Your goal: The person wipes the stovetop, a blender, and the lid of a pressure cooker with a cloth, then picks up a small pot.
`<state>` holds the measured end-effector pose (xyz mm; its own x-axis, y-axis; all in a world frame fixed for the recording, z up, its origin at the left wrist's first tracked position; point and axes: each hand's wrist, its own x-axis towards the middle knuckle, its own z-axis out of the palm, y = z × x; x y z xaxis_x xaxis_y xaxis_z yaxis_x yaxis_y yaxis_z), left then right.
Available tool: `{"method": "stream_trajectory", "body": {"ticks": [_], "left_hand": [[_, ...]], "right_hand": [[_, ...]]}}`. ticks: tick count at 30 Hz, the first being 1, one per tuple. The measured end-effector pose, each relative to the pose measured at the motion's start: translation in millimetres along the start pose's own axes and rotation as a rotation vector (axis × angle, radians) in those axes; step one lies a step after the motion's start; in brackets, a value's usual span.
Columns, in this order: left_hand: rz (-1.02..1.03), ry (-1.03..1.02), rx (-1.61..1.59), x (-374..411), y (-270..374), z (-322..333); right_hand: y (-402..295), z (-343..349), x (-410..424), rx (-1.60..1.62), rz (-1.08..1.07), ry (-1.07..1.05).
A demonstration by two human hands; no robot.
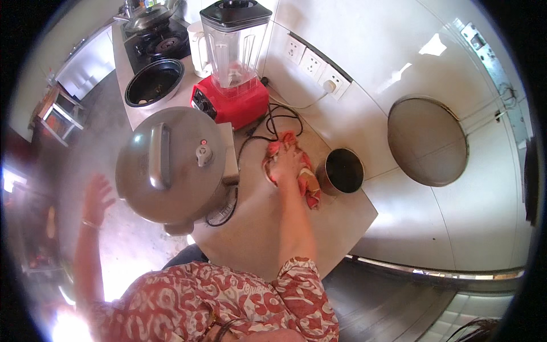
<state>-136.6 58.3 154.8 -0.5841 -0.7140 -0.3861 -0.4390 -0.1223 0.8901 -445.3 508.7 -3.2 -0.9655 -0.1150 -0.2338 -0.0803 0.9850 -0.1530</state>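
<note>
My right hand [286, 163] presses down on a crumpled red patterned cloth [308, 188] on the countertop, its fingers bunched into the fabric. Just right of the cloth stands a dark-inside metal pot [344, 171]. To the left of that hand is a large electric pressure cooker [183, 145] with a grey lid, a bar handle and a valve. My left hand [98, 197] hangs in the air beyond the cooker's left side, over the floor, fingers spread and nothing in it. It looks slightly blurred.
A red-based blender [237, 104] with a clear jar stands behind the cooker, beside a white jug [197, 49]. Black cable [285, 114] loops near the cloth. A black inner pot [154, 83] sits by the gas stove [169, 45]. Wall sockets [313, 64] hold a plug. A round tray [428, 141] leans against the wall.
</note>
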Motion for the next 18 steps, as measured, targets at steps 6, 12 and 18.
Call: {"method": "stream_trajectory", "body": {"ticks": [6, 12, 18], "left_hand": [[-0.34, -0.323, -0.251, 42, -49, 33], [0.39, -0.81, 0.071, 104, -88, 63], [-0.356, -0.722, -0.474, 102, -73, 104]], "right_hand": [[-12, 15, -88, 0.003, -0.15, 0.033], [-28, 37, -186, 0.017, -0.232, 0.14], [-29, 71, -288, -0.032, -0.199, 0.175]]}}
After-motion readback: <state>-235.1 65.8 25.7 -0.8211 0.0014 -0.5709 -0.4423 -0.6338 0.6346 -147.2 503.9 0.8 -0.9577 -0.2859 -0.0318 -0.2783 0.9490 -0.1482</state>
